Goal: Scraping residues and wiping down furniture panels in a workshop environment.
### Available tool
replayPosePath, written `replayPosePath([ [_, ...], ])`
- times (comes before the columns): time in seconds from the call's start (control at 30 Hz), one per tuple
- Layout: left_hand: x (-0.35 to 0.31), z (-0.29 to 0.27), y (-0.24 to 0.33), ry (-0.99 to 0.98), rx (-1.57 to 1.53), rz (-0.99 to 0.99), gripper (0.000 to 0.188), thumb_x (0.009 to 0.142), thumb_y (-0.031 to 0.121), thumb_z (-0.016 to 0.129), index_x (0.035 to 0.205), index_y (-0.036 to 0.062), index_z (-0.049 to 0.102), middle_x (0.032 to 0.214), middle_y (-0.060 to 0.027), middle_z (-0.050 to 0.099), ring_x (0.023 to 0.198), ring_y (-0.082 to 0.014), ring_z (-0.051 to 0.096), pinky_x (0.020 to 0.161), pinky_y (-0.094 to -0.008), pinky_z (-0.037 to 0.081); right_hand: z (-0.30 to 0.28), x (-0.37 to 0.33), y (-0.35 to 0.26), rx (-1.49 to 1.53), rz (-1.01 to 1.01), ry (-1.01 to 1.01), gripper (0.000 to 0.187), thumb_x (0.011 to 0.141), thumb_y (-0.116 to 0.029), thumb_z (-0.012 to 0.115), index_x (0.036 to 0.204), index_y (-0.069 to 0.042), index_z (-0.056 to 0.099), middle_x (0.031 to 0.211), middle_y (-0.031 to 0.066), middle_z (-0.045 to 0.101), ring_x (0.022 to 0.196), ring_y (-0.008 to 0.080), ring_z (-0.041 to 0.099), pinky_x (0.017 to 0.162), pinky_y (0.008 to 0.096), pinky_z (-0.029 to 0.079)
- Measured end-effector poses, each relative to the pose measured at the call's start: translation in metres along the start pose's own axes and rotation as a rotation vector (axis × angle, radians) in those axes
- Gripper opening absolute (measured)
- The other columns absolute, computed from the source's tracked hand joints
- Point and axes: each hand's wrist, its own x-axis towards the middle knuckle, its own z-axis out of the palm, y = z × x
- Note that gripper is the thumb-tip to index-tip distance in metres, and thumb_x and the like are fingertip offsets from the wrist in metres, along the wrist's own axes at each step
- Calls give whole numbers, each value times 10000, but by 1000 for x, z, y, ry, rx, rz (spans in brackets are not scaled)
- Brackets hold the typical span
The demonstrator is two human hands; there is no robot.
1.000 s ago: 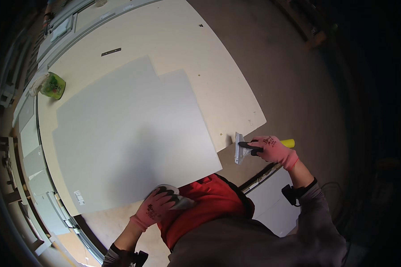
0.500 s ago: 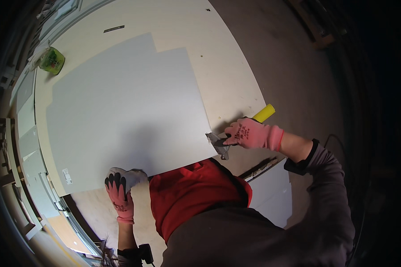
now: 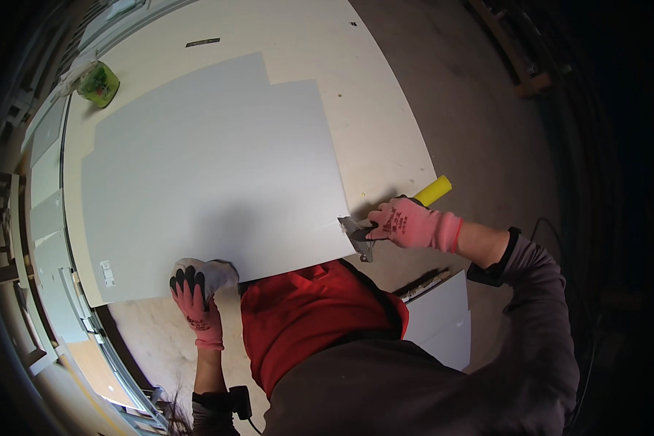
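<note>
A large pale grey panel (image 3: 218, 167) lies flat, with a stepped notch in its far right edge. My right hand (image 3: 407, 224), in a pink glove, is closed round a yellow-handled tool (image 3: 434, 190) that looks like a scraper. Its grey metal head (image 3: 359, 238) touches the panel's right edge by the near corner. At the panel's near edge my left hand (image 3: 194, 294), gloved in pink with black fingertips, is closed on a wadded grey-white cloth (image 3: 214, 270). The glove partly hides the cloth.
The panel rests on a cream worktable (image 3: 374, 123). A green tub (image 3: 99, 84) stands at its far left, and a dark flat strip (image 3: 203, 42) lies near the far edge. More panels (image 3: 49, 182) stand at the left; another pale panel (image 3: 443, 327) sits low at my right.
The whole view has shifted slightly, moving the table and tub a little to the right. Both hands keep nearly the same places at the panel's edges, still holding the tool and cloth.
</note>
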Motion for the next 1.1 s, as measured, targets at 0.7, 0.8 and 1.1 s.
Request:
replayPosePath([
  [0.7,-12,-30,-2,-33,-12,-87,532,672,-52,631,1175,47,487,1257,-164,470,1229,-398,376,1053,-571,260,-18,17,-8,2,-84,11,371,807,-163,520,1163,-225,606,1000,66,541,863,230,581,694,357,476],
  [0.8,-24,-25,-8,23,-26,-125,506,682,-44,631,1162,44,497,1261,-165,469,1229,-398,377,1056,-566,261,-19,26,-36,4,-46,67,346,782,-157,547,1112,-220,630,977,57,548,839,229,576,696,362,476],
  [1.1,-70,-33,-30,310,-226,-568,451,776,69,592,1208,-13,492,1276,-217,477,1190,-408,436,1006,-432,346,-58,113,-118,-115,-116,-8,319,858,-166,468,1143,-199,606,924,83,539,846,230,573,676,337,468],
])
